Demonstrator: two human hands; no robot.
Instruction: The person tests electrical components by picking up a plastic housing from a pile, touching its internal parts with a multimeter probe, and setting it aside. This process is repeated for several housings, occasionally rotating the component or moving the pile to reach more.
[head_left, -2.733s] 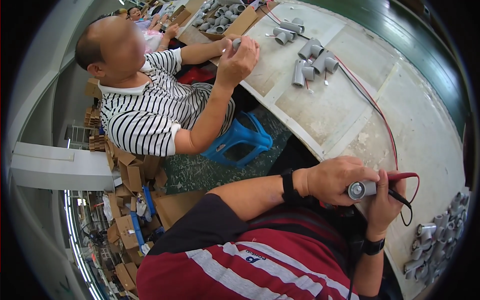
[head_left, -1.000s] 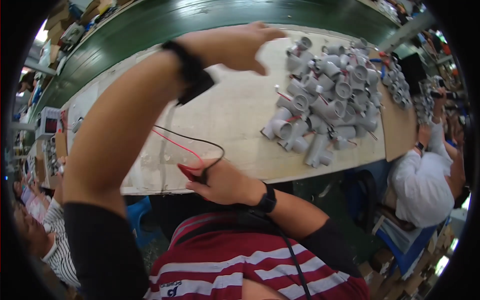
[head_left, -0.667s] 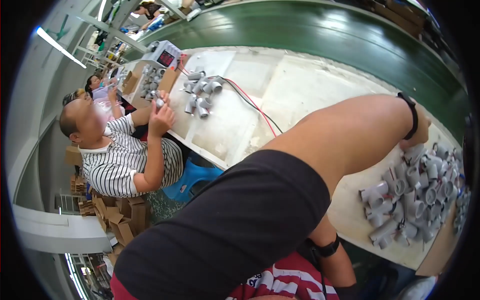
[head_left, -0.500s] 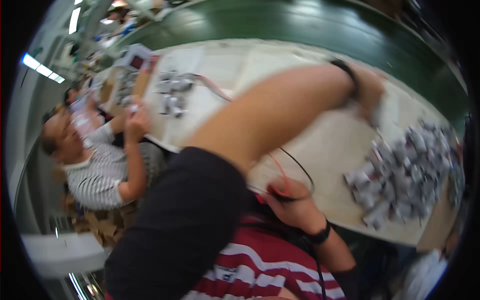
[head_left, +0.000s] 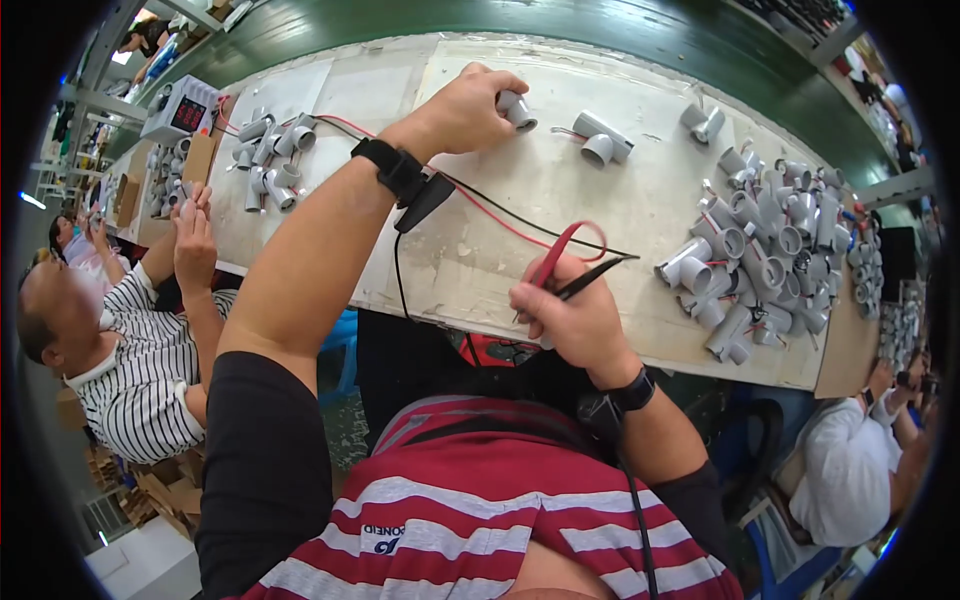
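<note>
My left hand [head_left: 465, 112] is stretched over the far middle of the table, fingers curled round a grey T-shaped tube part [head_left: 519, 113] whose round mouth shows beyond the fingertips. Nearer to me, my right hand [head_left: 582, 320] is closed on a pair of test probes, one a red probe [head_left: 549, 266] and the other a black probe [head_left: 592, 279]. Their red and black leads run back across the table to the left. Right of my left hand lie a similar grey tube part [head_left: 606, 134] and another tube part [head_left: 704, 122], each with a short thin wire.
A large heap of grey tube parts [head_left: 765, 255] covers the table's right end. A smaller group [head_left: 270, 160] lies at left, near a white meter box [head_left: 182, 110] with a red display. A person in a striped shirt [head_left: 140, 370] sits left; someone in white [head_left: 850, 470] sits right.
My left arm has swung from the right, near the heap, back to the far middle, and a grey tube part now shows in its fingers. My right hand still grips the probes. The view has turned.
</note>
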